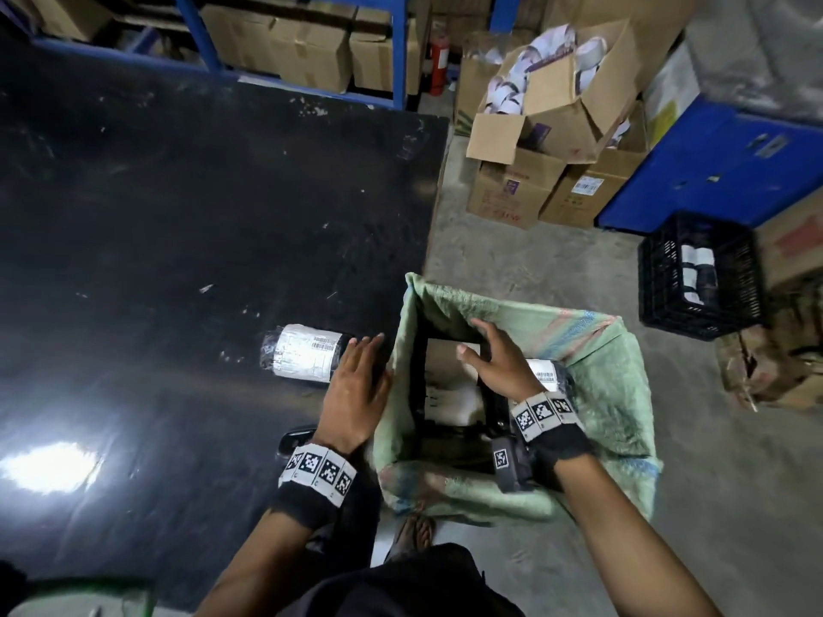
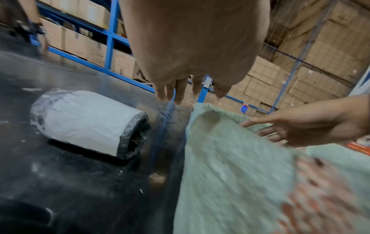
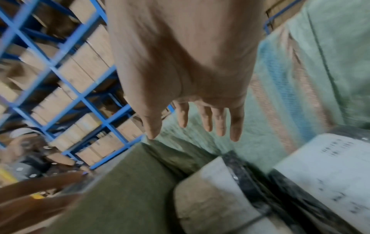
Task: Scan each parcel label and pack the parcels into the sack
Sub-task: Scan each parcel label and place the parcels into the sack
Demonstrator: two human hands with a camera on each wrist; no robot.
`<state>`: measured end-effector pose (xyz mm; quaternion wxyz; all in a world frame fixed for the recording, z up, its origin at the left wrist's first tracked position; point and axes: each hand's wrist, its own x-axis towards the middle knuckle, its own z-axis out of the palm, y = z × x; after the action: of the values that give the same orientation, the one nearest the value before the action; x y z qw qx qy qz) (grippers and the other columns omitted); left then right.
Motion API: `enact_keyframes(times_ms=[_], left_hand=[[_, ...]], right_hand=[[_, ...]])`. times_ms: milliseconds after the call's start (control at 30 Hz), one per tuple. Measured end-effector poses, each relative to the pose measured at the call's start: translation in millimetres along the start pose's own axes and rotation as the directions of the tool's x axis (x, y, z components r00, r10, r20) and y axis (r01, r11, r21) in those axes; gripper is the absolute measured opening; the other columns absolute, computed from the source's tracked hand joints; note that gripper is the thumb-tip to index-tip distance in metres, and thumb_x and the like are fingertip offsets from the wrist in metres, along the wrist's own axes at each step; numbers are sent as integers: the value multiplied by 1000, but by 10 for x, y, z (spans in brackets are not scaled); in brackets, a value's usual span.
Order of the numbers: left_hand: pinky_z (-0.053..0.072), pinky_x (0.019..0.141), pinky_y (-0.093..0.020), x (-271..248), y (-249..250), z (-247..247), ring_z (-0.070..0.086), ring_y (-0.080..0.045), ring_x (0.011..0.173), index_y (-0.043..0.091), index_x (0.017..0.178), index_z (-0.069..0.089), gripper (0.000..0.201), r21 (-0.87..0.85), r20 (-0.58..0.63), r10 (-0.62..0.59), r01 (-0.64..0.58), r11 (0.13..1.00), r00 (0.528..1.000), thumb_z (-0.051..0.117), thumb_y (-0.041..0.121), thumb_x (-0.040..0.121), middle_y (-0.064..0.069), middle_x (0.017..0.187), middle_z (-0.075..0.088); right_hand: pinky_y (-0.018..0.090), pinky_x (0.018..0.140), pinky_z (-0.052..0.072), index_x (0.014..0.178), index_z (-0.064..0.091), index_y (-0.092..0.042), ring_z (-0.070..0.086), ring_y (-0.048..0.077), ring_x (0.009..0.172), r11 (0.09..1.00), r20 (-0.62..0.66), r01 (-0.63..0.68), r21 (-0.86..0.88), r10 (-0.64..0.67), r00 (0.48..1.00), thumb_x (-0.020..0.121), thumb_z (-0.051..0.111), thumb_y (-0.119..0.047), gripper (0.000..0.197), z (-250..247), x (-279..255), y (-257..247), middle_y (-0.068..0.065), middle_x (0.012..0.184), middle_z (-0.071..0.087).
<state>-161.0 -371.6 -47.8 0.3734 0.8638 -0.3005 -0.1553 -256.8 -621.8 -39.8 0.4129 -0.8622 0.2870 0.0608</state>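
A black-wrapped parcel (image 1: 303, 353) (image 2: 88, 121) with a white label lies on the black table (image 1: 178, 216) near its right edge. Just right of it my left hand (image 1: 356, 380) (image 2: 190, 63) hovers over the table edge, fingers straight, holding nothing. The pale green woven sack (image 1: 601, 380) (image 2: 230, 158) (image 3: 300, 79) stands open on the floor beside the table. My right hand (image 1: 494, 358) (image 3: 190, 95) is spread open over the sack's mouth, empty. Inside lie labelled parcels (image 1: 450, 380) (image 3: 324, 171). A dark scanner (image 1: 296, 437) sits by my left wrist.
Open cardboard boxes (image 1: 547, 118) of small packets stand on the floor beyond the sack. A black plastic crate (image 1: 699, 278) is at the right. Blue shelving (image 1: 289, 42) with cartons runs behind the table. Another person's arm (image 2: 38, 31) shows at the table's far side.
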Motion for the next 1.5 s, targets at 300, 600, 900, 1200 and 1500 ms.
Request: enact_keyframes(times_ms=[300, 600, 900, 1200, 1500], left_hand=[[41, 116, -55, 53, -908, -714, 48, -43, 138, 5, 149, 52, 56, 33, -88, -95, 99, 995, 992, 70, 19, 97, -23, 145, 55], [37, 118, -59, 240, -1799, -1058, 44, -48, 141, 13, 153, 46, 75, 69, 35, -142, 139, 988, 989, 67, 49, 91, -25, 150, 51], [34, 124, -58, 734, -2226, -1217, 34, -34, 154, 31, 163, 28, 119, -128, 306, -43, 86, 988, 951, 73, 85, 66, -13, 163, 40], [38, 122, -56, 846, -2284, -1061, 44, -31, 148, 68, 147, 29, 107, -242, 455, -41, 167, 956, 889, 84, 81, 57, -11, 154, 48], [55, 107, -45, 637, -2096, -1093, 67, -20, 122, 26, 145, 51, 94, -335, 314, -68, 178, 925, 947, 88, 58, 65, -7, 136, 65]], right_hand=[[25, 96, 43, 145, 43, -29, 57, 13, 112, 992, -143, 127, 16, -124, 982, 96, 57, -45, 53, 610, -707, -1210, -1, 136, 51], [37, 98, 50, 147, 39, -29, 62, 20, 107, 993, -64, -80, 88, 86, 994, 93, 57, -51, 61, 1847, -953, -1538, 8, 130, 57], [17, 108, 36, 155, 23, -34, 51, 7, 128, 909, 117, -227, 349, 198, 973, 97, 59, -37, 69, 2598, -1106, -1441, -3, 149, 49], [4, 82, 47, 152, 33, -22, 67, 23, 103, 724, 149, -309, 617, 279, 949, 99, 57, -11, 60, 2806, -1141, -1406, 11, 123, 63], [26, 70, 58, 150, 33, -34, 69, 16, 67, 668, 138, -327, 668, 320, 937, 100, 56, -17, 57, 2928, -1156, -1324, 9, 114, 67]])
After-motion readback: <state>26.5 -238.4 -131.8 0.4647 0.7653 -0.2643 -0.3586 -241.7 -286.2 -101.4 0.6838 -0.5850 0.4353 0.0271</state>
